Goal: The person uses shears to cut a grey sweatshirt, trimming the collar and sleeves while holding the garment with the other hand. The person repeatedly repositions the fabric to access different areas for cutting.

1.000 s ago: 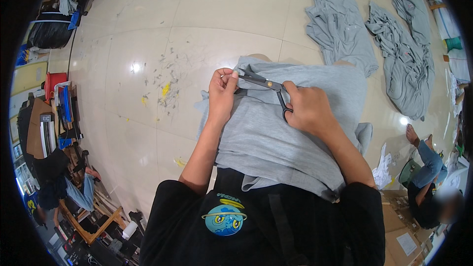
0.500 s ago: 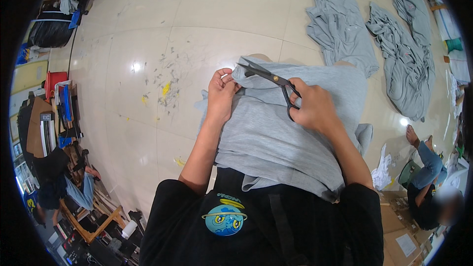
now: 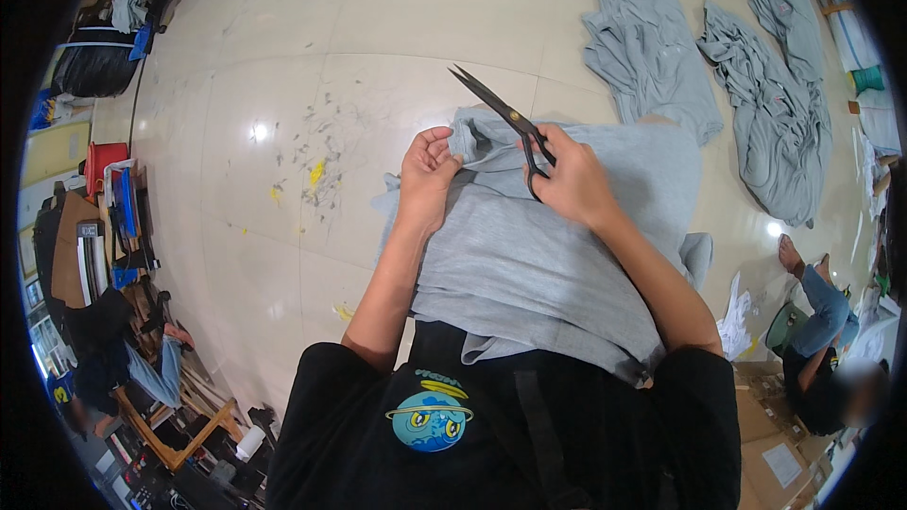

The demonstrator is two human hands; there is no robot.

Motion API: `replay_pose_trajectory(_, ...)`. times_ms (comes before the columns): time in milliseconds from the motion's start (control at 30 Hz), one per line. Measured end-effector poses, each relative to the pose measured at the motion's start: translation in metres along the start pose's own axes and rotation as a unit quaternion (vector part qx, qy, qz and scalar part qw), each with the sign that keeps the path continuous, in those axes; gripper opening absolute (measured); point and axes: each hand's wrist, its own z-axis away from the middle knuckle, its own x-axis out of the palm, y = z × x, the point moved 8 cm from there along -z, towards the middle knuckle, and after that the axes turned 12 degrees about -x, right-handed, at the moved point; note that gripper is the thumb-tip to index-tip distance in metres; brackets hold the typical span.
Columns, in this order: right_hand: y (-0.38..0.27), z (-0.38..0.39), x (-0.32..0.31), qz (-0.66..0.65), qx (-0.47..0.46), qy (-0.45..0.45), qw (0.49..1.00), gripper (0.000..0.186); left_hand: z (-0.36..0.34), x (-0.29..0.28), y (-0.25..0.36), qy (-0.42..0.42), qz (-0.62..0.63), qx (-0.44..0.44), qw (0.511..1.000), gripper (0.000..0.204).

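A grey knit garment lies spread over my lap, its far left corner lifted and folded. My left hand pinches that corner's edge between thumb and fingers. In my right hand is a pair of black scissors, fingers through the handle loops. The blades are nearly together and point up and left, past the far edge of the cloth, not touching it. A dark fold opening shows in the cloth between the two hands.
Grey garments lie in a row along the floor at far right, with another heap beyond. Thread scraps and yellow bits litter the tiles at left. A seated person is at right; cardboard boxes stand below. Cluttered shelves line the left.
My right hand has moved up and left, taking the scissors off the cloth edge, and the blades have closed further. My left hand keeps its pinch on the corner.
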Motion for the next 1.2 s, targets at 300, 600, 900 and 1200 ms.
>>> replay_pose_trajectory(300,0.016,-0.023,0.063,-0.163,0.061,-0.057,0.983,0.047,0.002,0.003,-0.002,-0.019,0.076,-0.056,0.995,0.048)
replay_pose_trajectory(600,0.006,-0.012,0.06,-0.224,0.063,-0.048,0.971,0.047,0.004,0.007,0.002,0.028,-0.023,0.001,0.999,0.025)
replay_pose_trajectory(900,0.008,0.0,0.04,-0.271,0.071,-0.015,0.96,0.034,-0.001,-0.007,-0.001,0.049,-0.07,0.013,0.996,0.012)
replay_pose_trajectory(1200,0.008,0.003,0.027,-0.269,0.073,-0.005,0.961,0.03,0.01,0.013,0.009,0.008,-0.055,0.012,0.998,0.027)
